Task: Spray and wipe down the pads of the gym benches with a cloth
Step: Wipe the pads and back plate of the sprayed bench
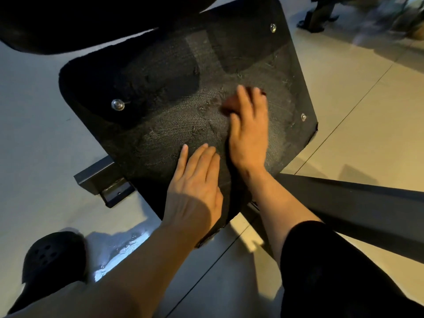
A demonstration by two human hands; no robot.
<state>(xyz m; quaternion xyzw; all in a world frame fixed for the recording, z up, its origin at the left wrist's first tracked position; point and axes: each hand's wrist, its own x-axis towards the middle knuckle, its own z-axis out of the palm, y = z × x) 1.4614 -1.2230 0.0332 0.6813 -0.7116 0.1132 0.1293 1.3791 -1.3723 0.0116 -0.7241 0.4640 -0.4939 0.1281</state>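
two hands rest on a black, rough-textured bench pad (174, 125) bolted at its corners. the left hand (195, 187) lies flat near the pad's lower edge, fingers straight, grip holding nothing. the right hand (249, 131) presses a blurred reddish-brown cloth (229, 104) against the pad's middle; whether its grip curls round the cloth i cannot tell. a black shoe (52, 255) stands on the pale tiled floor (367, 125)

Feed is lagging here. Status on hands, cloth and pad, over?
Left hand flat on the black pad, fingers straight. Right hand presses a reddish cloth, blurred, onto the pad. Nothing in the way.
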